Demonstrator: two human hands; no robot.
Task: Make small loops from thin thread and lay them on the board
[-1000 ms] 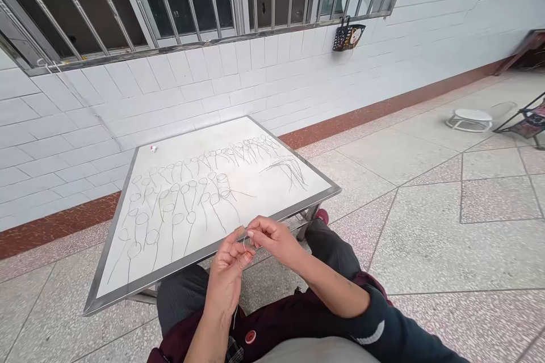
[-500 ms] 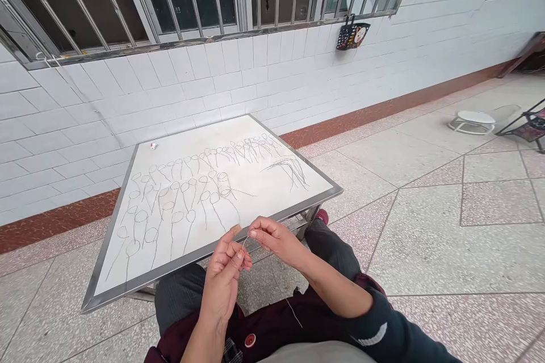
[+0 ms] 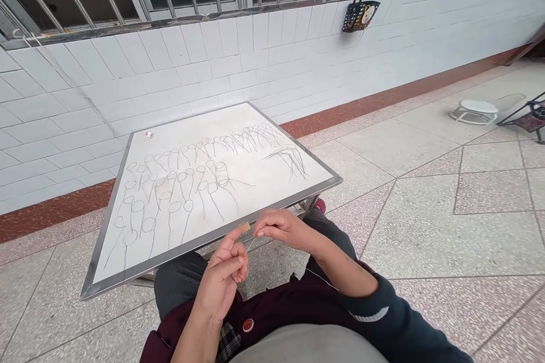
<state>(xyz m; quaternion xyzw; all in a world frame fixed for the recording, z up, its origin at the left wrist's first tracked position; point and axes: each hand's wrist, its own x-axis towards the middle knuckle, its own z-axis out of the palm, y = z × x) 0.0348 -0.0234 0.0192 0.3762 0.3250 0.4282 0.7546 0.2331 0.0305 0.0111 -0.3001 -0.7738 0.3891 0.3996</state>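
Note:
Just off the table's near edge, my left hand (image 3: 223, 275) pinches one end of a thin pale wire (image 3: 250, 244) between thumb and finger; its index finger, with a tan wrap (image 3: 244, 227) on the tip, points outward. My right hand (image 3: 281, 229) is closed on the same wire a little to the right, and a thin strand trails below my right forearm. On the white table (image 3: 276, 195) lie rows of thin dark wires with looped ends (image 3: 137, 206). A bunch of curved wires (image 3: 289, 157) sits at the table's right side.
A small white and red item (image 3: 149, 135) lies at the table's far left corner. Behind is a tiled wall (image 3: 298, 62) with a barred window and a hanging black basket (image 3: 360, 16). A white stool (image 3: 474, 111) stands on the floor at the right.
My right hand has shifted slightly right and up, and the wire between my hands is now straight instead of curved. The trailing strand has swung right. The camera view has tilted down a little.

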